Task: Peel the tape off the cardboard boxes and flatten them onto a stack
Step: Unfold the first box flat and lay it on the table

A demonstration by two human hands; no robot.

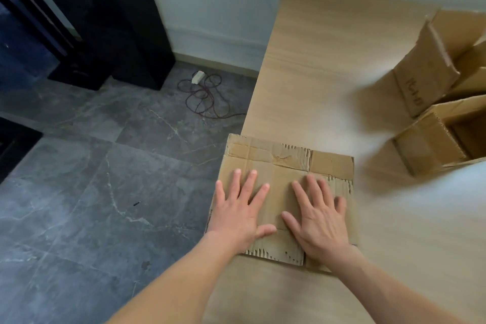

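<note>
Pressing down, our left grip [238, 214] lay palm-flat on the flattened cardboard box [278, 155], fingers spread and straight, grasping nothing. Our right grip [319, 221] lay just beside it on the same sheet, equally released, and the two thumbs did not touch. Our palms hid the box's middle, and only its torn corrugated edges showed. It lay at the near left edge of the pale surface [315, 73]; how many layers it made we could not tell. Well apart to the right stood two open boxes [431, 71], blurred and cut off by the frame, with dark handwriting on the farther one that we could not read. On the grey floor [105, 166] lay a tangled cable [205, 95].
</note>
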